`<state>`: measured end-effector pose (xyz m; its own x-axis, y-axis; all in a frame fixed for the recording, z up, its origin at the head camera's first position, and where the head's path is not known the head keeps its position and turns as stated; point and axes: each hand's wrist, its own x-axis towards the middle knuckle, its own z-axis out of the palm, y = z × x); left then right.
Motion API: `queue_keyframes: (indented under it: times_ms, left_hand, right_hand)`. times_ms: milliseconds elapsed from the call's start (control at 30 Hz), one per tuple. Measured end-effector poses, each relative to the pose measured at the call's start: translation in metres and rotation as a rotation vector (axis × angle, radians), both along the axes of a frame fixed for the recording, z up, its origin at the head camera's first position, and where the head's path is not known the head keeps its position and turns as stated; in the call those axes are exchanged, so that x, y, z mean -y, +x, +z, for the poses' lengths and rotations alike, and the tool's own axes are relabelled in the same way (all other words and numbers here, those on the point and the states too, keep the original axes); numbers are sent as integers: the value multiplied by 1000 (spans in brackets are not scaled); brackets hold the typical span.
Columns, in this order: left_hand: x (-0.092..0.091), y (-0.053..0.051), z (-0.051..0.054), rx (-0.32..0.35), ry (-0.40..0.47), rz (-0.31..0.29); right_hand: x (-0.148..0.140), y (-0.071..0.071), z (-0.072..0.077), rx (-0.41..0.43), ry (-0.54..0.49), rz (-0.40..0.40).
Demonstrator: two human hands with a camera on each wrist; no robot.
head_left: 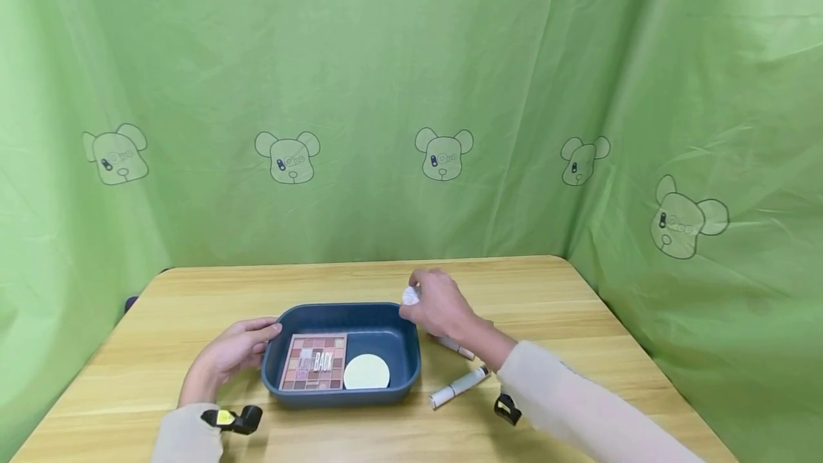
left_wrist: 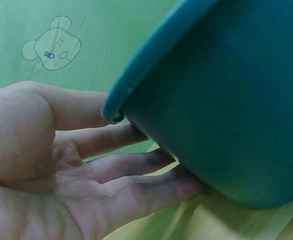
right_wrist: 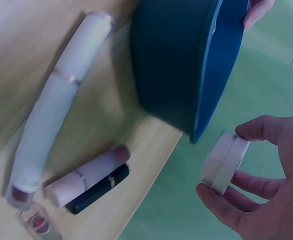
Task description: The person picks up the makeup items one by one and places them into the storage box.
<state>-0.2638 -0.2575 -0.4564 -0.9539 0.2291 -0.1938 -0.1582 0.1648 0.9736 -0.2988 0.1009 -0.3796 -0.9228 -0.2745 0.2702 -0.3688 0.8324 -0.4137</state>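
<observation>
A dark blue basin (head_left: 343,397) rests on the table. Inside lie an eyeshadow palette (head_left: 313,363) on the left and a round white disc, like a compact (head_left: 366,372), beside it. My left hand (head_left: 234,352) holds the basin's left side, thumb at the rim and fingers against the outer wall (left_wrist: 211,150). At the far right corner, above the rim, my right hand (head_left: 440,302) pinches a small white case (right_wrist: 224,162) between thumb and fingertips. In the right wrist view this case is apart from the basin.
Right of the basin lies a long white tube (head_left: 459,386) with a metal band. Behind it lie a pale pink tube (right_wrist: 86,175) and a slim black tube (right_wrist: 99,190), side by side. A small clear-ended item (right_wrist: 39,222) is near them. Green curtains (head_left: 360,106) surround the table.
</observation>
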Motion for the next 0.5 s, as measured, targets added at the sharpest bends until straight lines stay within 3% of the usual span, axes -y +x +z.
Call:
queue_keyframes:
  times_ms: [500]
  left_hand:
    - [1,-1,0,-2,-9,-2]
  right_hand:
    - [29,16,-1,62,33,95]
